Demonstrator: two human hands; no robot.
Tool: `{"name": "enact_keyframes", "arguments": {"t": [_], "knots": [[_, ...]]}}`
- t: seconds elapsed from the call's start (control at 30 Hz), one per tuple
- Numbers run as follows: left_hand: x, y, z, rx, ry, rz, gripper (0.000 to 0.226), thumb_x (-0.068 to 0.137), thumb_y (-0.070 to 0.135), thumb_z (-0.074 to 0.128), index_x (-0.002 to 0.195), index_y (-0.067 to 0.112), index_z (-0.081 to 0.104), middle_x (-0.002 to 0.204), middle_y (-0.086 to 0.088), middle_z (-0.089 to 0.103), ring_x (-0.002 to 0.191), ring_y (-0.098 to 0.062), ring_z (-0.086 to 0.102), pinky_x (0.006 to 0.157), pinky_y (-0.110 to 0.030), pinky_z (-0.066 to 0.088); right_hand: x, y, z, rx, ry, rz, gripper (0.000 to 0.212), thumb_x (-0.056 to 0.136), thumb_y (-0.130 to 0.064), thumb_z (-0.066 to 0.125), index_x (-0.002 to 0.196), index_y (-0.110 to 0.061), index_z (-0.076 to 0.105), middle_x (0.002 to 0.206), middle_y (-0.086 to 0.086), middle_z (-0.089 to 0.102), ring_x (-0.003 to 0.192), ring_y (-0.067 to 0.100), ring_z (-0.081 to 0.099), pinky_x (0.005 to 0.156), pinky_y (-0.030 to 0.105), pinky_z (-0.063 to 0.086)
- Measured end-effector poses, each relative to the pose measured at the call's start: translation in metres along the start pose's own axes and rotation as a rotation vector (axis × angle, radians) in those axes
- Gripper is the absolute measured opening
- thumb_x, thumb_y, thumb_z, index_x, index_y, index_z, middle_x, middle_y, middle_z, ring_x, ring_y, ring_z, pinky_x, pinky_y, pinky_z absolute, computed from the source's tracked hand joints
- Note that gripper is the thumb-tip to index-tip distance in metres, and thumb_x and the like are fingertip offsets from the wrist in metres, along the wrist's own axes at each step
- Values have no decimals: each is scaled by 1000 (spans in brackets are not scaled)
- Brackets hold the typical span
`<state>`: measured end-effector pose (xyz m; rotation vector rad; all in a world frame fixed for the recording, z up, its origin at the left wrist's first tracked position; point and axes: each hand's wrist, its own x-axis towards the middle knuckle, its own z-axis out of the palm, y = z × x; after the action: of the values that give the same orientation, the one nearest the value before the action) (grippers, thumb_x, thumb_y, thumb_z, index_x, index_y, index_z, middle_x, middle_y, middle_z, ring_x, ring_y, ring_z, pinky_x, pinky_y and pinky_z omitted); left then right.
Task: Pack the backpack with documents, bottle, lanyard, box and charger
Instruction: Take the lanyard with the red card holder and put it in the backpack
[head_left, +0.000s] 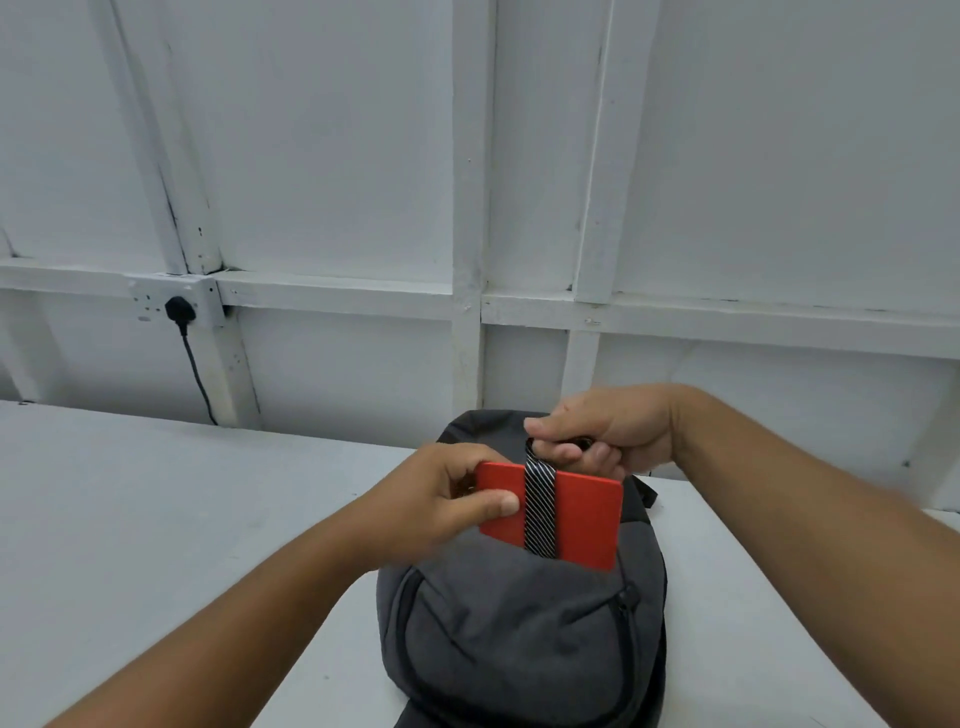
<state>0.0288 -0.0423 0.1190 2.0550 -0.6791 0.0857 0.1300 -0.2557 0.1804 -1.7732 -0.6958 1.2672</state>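
Observation:
A dark grey backpack (519, 629) lies on the white table (156, 519), its top end pointing away from me. A flat red box (587, 519) stands half inside the bag's opening, its lower edge hidden by the fabric. My left hand (447, 499) pinches the box's left edge. A black strap with thin white stripes (540, 509) runs down across the front of the box into the bag. My right hand (602, 431) is closed on the strap's upper end, just above the box. Documents, bottle and charger are not in view.
The table meets a white panelled wall (337, 182) right behind the bag. A wall socket (176, 306) with a black plug and cable hangs at the left. Bare tabletop spreads to the left of the bag, and a narrower strip lies to its right.

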Motion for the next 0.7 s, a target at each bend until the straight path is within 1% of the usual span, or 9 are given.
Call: {"name": "enact_keyframes", "arguments": {"t": [0.1, 0.17, 0.23, 0.3, 0.4, 0.47, 0.53, 0.6, 0.7], "knots": [[-9, -1, -9, -233, -65, -45, 6, 95, 18, 66, 96, 20, 72, 89, 8, 72, 89, -9, 68, 82, -26, 53, -1, 34, 7, 240, -145, -118, 43, 92, -50, 62, 63, -21, 53, 47, -10, 39, 40, 3, 24, 39, 13, 26], [-12, -4, -10, -370, -35, -56, 13, 95, 19, 66, 104, 13, 72, 101, -3, 75, 100, -18, 70, 90, -32, 54, 3, 58, 21, 244, -85, -188, 37, 91, -41, 64, 64, -19, 54, 50, -4, 31, 44, 8, 18, 43, 18, 17], [-10, -6, -7, -477, 86, -99, 25, 92, 24, 67, 112, 9, 70, 108, -9, 76, 105, -24, 71, 93, -36, 55, 12, 73, 43, 378, 2, -326, 29, 96, -29, 59, 75, -10, 50, 58, 6, 20, 48, 10, 15, 47, 23, 18], [-2, -8, 0, -574, 252, -147, 35, 87, 28, 69, 117, 9, 70, 112, -11, 76, 108, -27, 71, 96, -41, 56, 24, 75, 69, 543, 154, -482, 31, 102, -25, 51, 74, -14, 44, 58, 2, 17, 48, 9, 14, 48, 24, 20], [11, -6, 16, -639, 458, -182, 38, 84, 29, 70, 116, 7, 70, 110, -14, 77, 111, -35, 69, 98, -45, 56, 49, 67, 100, 715, 554, -634, 33, 106, -24, 45, 74, -18, 47, 55, 0, 17, 47, 10, 14, 47, 26, 17], [15, -6, 29, -584, 565, -194, 27, 90, 26, 69, 113, 11, 71, 104, -8, 78, 106, -29, 72, 93, -42, 59, 60, 66, 110, 877, 769, -660, 22, 104, -18, 48, 82, -16, 51, 55, 0, 28, 45, 8, 21, 45, 23, 22], [15, -7, 40, -480, 641, -189, 19, 94, 26, 68, 109, 16, 72, 99, -1, 79, 99, -19, 74, 88, -37, 60, 64, 69, 115, 948, 911, -657, 16, 103, -13, 51, 88, -13, 58, 61, 0, 43, 48, 7, 30, 47, 21, 30], [14, -10, 50, -338, 717, -183, 13, 95, 30, 67, 105, 24, 72, 94, 6, 78, 94, -9, 73, 82, -26, 60, 62, 69, 120, 973, 958, -663, 17, 103, -13, 51, 100, -8, 68, 70, 1, 52, 55, 7, 36, 55, 22, 37], [8, -14, 60, 7, 824, -115, 14, 93, 38, 62, 105, 31, 67, 95, 17, 70, 93, 0, 66, 77, -12, 53, 58, 68, 127, 1009, 960, -657, 24, 103, -11, 50, 113, -7, 71, 82, 5, 64, 62, 9, 45, 64, 25, 42]]}}
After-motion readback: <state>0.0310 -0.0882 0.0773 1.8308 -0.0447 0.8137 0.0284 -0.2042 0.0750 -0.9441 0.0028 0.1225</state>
